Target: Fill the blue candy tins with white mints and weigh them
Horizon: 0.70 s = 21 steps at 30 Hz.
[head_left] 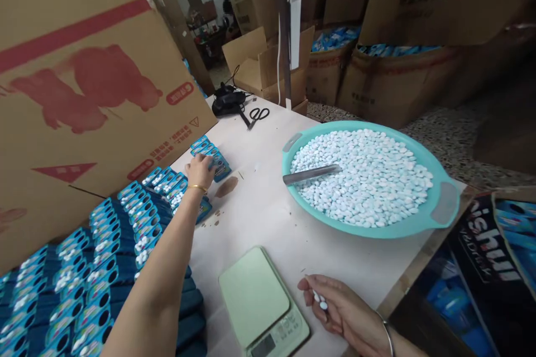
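My left hand (201, 170) reaches over the rows at the far left of the table, with its fingers closed against a blue box (221, 167) in a short row. Nearer to me stand several rows of open-topped blue boxes (104, 240), some with white tablets at their openings. My right hand (335, 307) is half curled, palm up, around a few white tablets (321, 302), just right of the pale green kitchen scale (253, 293). Beyond it sits a turquoise basin (288, 163) full of white tablets, with a metal scoop (312, 173) lying on them.
A large printed carton (84, 95) walls off the left side. Scissors (256, 117) and a black device (228, 100) lie at the table's back end. Behind a post (285, 39) stand cartons of blue packs (389, 78). Another carton (481, 256) is at the right.
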Each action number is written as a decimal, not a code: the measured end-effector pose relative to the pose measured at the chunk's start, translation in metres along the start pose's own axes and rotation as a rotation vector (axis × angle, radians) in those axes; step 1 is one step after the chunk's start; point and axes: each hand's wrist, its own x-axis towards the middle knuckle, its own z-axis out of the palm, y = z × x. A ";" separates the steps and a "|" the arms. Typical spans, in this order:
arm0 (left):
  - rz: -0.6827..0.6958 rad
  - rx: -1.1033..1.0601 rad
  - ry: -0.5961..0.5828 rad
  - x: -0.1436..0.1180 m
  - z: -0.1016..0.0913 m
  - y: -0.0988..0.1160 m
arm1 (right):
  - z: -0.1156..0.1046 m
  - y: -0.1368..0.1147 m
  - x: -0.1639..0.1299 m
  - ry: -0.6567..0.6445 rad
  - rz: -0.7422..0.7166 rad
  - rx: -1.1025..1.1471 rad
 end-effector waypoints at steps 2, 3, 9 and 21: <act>-0.006 0.007 0.026 -0.009 -0.006 -0.006 | -0.002 0.000 0.003 -0.006 0.000 -0.009; -0.005 0.020 0.028 -0.017 -0.012 -0.010 | -0.003 0.000 0.004 -0.013 0.004 -0.015; -0.018 0.267 -0.118 -0.084 -0.037 -0.033 | 0.006 -0.001 0.010 -0.062 0.045 -0.047; 0.270 0.208 -0.206 -0.183 -0.094 0.038 | -0.008 -0.002 -0.018 -0.036 -0.032 0.010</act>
